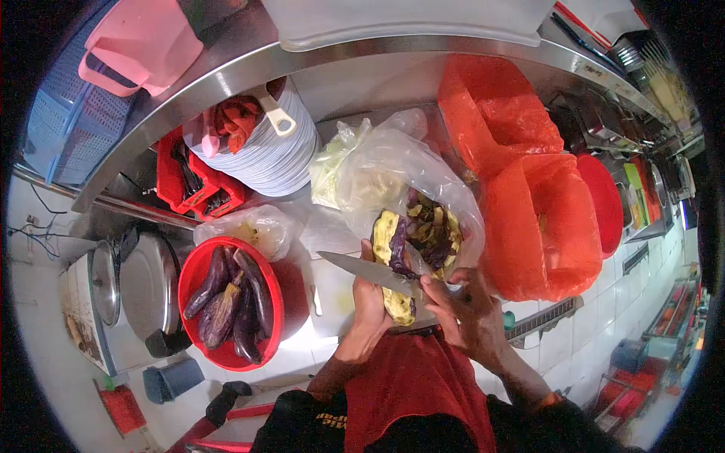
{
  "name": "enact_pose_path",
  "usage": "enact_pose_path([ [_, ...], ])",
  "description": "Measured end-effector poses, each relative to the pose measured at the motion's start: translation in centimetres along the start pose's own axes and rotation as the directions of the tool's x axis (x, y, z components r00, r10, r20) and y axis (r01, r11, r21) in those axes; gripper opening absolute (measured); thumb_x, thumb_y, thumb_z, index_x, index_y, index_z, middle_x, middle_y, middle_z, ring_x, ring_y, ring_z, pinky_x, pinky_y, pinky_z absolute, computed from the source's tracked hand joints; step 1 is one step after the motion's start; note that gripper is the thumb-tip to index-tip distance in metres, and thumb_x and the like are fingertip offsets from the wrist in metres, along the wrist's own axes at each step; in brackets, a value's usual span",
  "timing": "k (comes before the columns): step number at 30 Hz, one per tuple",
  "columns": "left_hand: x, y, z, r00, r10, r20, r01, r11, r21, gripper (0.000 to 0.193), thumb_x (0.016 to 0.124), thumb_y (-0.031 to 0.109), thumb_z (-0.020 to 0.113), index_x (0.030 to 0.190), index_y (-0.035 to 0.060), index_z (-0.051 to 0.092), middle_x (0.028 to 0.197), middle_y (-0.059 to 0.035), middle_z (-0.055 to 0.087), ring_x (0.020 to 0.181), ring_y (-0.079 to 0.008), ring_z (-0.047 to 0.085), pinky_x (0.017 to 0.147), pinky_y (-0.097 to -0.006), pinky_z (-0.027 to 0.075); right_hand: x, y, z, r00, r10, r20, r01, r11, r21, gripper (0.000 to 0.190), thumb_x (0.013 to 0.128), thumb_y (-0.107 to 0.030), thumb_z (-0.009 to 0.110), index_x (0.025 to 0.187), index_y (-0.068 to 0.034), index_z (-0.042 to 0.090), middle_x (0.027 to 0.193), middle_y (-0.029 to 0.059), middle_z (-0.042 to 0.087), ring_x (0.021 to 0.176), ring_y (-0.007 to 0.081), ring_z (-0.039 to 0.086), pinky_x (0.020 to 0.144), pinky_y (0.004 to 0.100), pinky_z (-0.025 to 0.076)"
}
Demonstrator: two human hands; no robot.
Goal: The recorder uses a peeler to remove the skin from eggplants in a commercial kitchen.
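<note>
My left hand (371, 303) grips a partly peeled eggplant (387, 235), pale yellow flesh showing beside strips of dark purple skin. In my right hand (464, 308) is a kitchen knife (362, 270), its broad blade lying across the eggplant and pointing left. The knife's handle is mostly hidden by my fingers. Just beyond my hands a clear plastic bag (391, 164) gapes, with dark and yellowish eggplant peelings (433, 232) inside. To the left, a red plastic bowl (276, 317) holds several whole purple eggplants (220, 314).
Two red plastic bags (544, 226) stand open on the right. Behind are a tall stack of white plates (277, 164), red trays (187, 175) and a bag of pale vegetable pieces (334, 164). A steel shelf edge (226, 79) crosses above, carrying a pink jug (144, 48).
</note>
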State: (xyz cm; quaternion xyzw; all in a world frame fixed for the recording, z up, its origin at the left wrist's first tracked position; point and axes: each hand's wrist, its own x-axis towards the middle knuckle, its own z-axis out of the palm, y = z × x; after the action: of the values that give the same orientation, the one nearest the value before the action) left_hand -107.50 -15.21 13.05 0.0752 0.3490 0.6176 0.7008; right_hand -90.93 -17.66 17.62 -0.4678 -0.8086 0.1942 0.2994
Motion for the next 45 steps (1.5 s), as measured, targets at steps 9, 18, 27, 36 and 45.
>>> enact_pose_path([
  [9,-0.3,0.5,1.0,0.998,-0.024,0.062,0.026,0.999,-0.034,0.049,0.096,0.053,0.038,0.103,0.0082,0.056,0.077,-0.0054,0.058,0.066,-0.0136,0.056,0.058,-0.0279,0.047,0.2,-0.1,-1.8,0.998,-0.016,0.066,0.016,1.000,0.000,0.049,0.072,-0.008,0.074,0.118,-0.021,0.062,0.098,0.0131,0.053,0.065,0.0240,0.061,0.053,0.0338,0.050],
  [18,-0.5,0.4,1.4,0.995,-0.054,-0.088,0.059,0.996,0.061,0.047,0.096,0.051,0.038,0.100,0.0077,0.056,0.073,-0.0052,0.057,0.059,-0.0139,0.055,0.051,-0.0272,0.044,-0.5,0.4,-2.2,0.995,-0.043,0.091,0.051,0.995,-0.087,0.048,0.078,-0.023,0.072,0.124,-0.023,0.058,0.096,0.0076,0.054,0.070,0.0200,0.062,0.051,0.0322,0.052],
  [27,-0.2,-0.2,-0.5,0.998,-0.018,0.066,0.018,1.000,0.005,0.049,0.098,0.050,0.033,0.104,0.0059,0.055,0.080,-0.0072,0.060,0.068,-0.0154,0.060,0.060,-0.0283,0.051,-0.4,-0.3,-0.6,1.000,-0.009,0.010,0.009,0.999,0.031,0.054,0.073,-0.005,0.074,0.122,-0.022,0.059,0.099,0.0114,0.049,0.069,0.0220,0.063,0.050,0.0334,0.051],
  [36,-0.5,-0.8,-0.9,0.997,0.006,-0.079,-0.009,0.999,-0.035,0.051,0.100,0.046,0.031,0.116,0.0017,0.051,0.092,-0.0085,0.061,0.078,-0.0175,0.062,0.070,-0.0321,0.053,0.0,-0.6,-0.5,0.999,0.024,0.030,-0.022,0.997,-0.071,0.057,0.074,-0.008,0.074,0.127,-0.022,0.057,0.103,0.0143,0.049,0.066,0.0218,0.060,0.052,0.0329,0.049],
  [45,-0.2,-0.8,-1.6,0.991,-0.040,0.126,0.059,0.987,-0.147,0.053,0.097,0.051,0.035,0.113,0.0043,0.053,0.090,-0.0078,0.061,0.076,-0.0164,0.062,0.067,-0.0294,0.052,-0.2,0.7,-1.3,0.980,-0.008,0.196,0.031,0.993,-0.113,0.054,0.078,-0.023,0.070,0.130,-0.024,0.054,0.058,0.0045,0.051,0.052,0.0209,0.051,0.047,0.0351,0.040],
])
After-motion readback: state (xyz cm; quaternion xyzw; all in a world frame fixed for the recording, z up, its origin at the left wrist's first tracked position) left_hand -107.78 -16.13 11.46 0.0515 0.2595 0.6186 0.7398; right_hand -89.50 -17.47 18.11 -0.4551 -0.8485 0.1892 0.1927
